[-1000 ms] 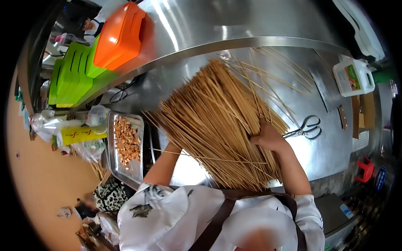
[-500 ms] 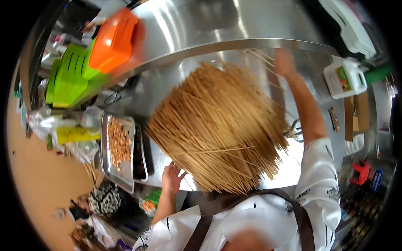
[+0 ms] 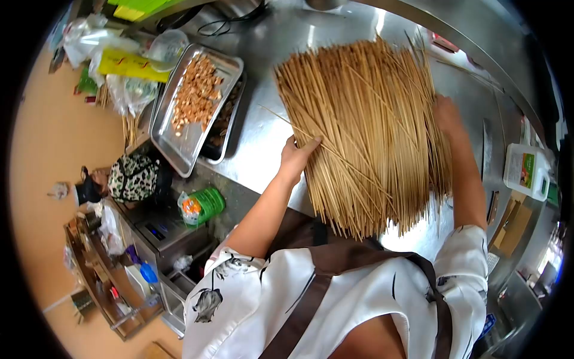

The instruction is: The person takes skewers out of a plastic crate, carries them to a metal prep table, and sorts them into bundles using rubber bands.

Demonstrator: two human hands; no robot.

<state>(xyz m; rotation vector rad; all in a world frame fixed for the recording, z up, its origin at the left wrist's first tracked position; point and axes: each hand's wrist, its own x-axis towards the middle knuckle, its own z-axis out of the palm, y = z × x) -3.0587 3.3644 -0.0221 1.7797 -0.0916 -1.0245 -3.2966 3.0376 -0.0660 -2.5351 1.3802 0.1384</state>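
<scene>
A broad, thick pile of thin brown bamboo skewers [image 3: 365, 137] lies on the steel table, most of them pointing the same way, with a few slanting across the top. At the pile's left edge, my left hand [image 3: 297, 158] has its thumb over the skewers and its other fingers at their side, partly hidden. My right hand [image 3: 448, 118] grips the opposite edge; skewers hide much of its fingers. One loose skewer sticks out to the left above my left hand.
Left of the pile, a metal tray [image 3: 195, 140] of chopped light-brown pieces overlaps another tray. A white jug [image 3: 527, 172] stands at the right. A green bag [image 3: 206, 205] lies below the trays. Further left, a person in a patterned top [image 3: 133, 179] is partly visible.
My left hand has moved from beside the pile onto its left edge. My right hand has come back from the far loose skewers to the pile's right side. The view has turned.
</scene>
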